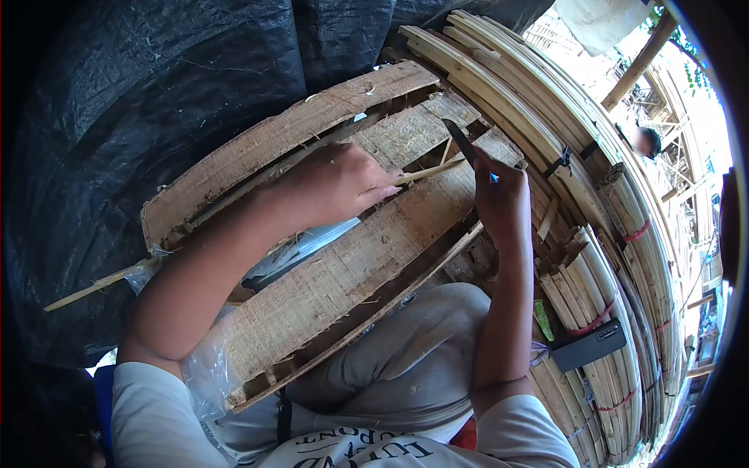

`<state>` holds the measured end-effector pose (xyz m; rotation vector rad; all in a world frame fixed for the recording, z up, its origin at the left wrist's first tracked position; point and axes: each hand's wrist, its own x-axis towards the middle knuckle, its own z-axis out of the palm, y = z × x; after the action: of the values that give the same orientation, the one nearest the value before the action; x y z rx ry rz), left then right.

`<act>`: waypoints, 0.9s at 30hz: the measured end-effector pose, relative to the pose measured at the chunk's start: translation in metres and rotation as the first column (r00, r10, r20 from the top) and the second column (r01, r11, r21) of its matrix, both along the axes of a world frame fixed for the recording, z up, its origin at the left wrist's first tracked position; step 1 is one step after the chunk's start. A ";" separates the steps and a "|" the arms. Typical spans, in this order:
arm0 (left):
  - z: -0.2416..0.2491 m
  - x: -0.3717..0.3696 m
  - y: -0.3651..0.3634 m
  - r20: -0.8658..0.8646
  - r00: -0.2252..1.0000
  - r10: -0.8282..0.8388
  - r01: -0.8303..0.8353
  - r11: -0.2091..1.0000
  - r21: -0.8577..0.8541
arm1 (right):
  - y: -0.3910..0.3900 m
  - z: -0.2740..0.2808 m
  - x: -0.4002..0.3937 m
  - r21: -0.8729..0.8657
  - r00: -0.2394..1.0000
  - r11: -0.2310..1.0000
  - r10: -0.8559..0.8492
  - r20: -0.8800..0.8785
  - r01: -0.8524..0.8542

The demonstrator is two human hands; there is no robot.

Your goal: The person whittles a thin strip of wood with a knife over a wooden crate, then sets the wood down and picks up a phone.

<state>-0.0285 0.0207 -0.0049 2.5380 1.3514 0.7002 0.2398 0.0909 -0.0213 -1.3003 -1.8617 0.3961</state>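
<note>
My left hand [355, 183] is closed around a thin bamboo strip [427, 171] above the slatted wooden bench [312, 296]. A long thin piece [94, 290] shows beyond my left forearm; it looks like the same strip, but the arm covers the middle. My right hand [502, 191] grips a knife [459, 140], its dark blade pointing up and to the left. The strip's far end reaches the blade near my right fingers. Whether the edge is cutting into it cannot be made out.
Bundled wooden strips [538, 117] are piled along the right, some tied with red cord. A phone [589, 347] lies on a bundle by my right forearm. Black sheeting [156, 93] hangs at the left. Clear plastic [211, 366] lies at the bench's near end. Another person [647, 142] is far right.
</note>
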 end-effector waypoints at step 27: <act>0.000 -0.001 0.001 0.028 1.000 -0.015 0.013 0.998 0.068 | -0.017 0.031 -0.006 -0.236 0.934 0.939 -0.170 0.314 0.251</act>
<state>-0.0291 0.0216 -0.0049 2.5767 1.3210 0.7888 0.2339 0.0737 0.0102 -1.8135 -1.9236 0.3710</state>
